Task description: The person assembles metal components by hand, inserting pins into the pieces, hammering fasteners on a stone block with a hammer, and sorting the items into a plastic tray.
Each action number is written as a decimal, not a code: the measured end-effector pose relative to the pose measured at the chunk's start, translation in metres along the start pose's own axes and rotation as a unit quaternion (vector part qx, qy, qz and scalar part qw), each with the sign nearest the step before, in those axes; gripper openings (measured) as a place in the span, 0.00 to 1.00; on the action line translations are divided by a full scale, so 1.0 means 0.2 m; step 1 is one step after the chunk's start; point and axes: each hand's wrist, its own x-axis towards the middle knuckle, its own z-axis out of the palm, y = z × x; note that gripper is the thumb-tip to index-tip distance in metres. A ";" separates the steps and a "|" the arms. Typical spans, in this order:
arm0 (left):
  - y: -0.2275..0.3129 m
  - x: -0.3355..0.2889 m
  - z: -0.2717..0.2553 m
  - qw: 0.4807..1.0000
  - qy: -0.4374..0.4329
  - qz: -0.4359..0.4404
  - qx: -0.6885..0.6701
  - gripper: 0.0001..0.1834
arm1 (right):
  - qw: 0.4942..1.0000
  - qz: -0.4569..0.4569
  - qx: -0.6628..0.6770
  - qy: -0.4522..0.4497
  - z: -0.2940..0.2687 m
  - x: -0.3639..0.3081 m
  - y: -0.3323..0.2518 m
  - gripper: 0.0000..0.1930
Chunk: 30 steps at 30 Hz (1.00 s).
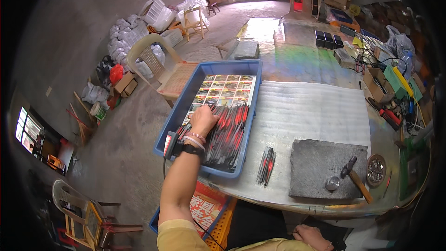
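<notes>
My left hand [203,120] reaches into a blue plastic tray [246,148], its fingers curled down at the far edge of a pile of slim dark pieces with red parts [225,135]. Their exact kind is unclear, and my fingertips are hidden against them. A printed sheet with rows of small pictures [231,85] lies in the tray's far half. To the right, a small bundle of similar slim pieces [266,166] lies on a white foam sheet [316,111]. My right hand [310,236] rests low at my lap with curled fingers, holding nothing I can see.
A hammer [354,176] and a small round metal piece [332,183] lie on a dark stone slab [306,167]. Beside it stands a round dish of small metal bits [376,170]. Tools and boxes crowd the table's right edge. A plastic chair [160,67] stands beyond the tray.
</notes>
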 end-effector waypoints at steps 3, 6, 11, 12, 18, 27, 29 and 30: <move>-0.04 0.01 0.00 1.000 0.009 0.015 -0.019 0.16 | 1.000 -0.011 -0.014 0.020 0.01 0.01 -0.01 0.08; -0.01 -0.01 -0.03 1.000 -0.024 -0.010 0.006 0.18 | 0.999 -0.028 -0.032 0.019 0.00 0.01 -0.02 0.07; 0.01 -0.05 -0.09 0.979 0.170 0.037 -0.102 0.14 | 0.998 -0.007 -0.050 -0.023 0.00 -0.01 0.02 0.09; 0.01 -0.05 -0.12 0.961 0.241 0.050 -0.125 0.12 | 0.995 0.026 -0.084 -0.041 0.01 -0.02 0.04 0.10; 0.29 -0.32 -0.33 0.862 0.313 0.172 -0.360 0.07 | 0.990 0.067 0.121 0.040 -0.32 -0.17 0.00 0.10; 0.57 -1.22 -0.27 0.826 -0.027 0.358 -0.434 0.07 | 0.878 0.151 0.185 0.414 -0.82 -0.31 -0.03 0.05; 0.68 -1.34 -0.22 0.813 -0.109 0.300 -0.487 0.08 | 0.870 0.081 0.092 0.478 -0.84 -0.29 -0.01 0.05; 0.70 -1.36 -0.19 0.820 -0.118 0.312 -0.466 0.09 | 0.872 0.080 0.094 0.474 -0.85 -0.27 -0.03 0.05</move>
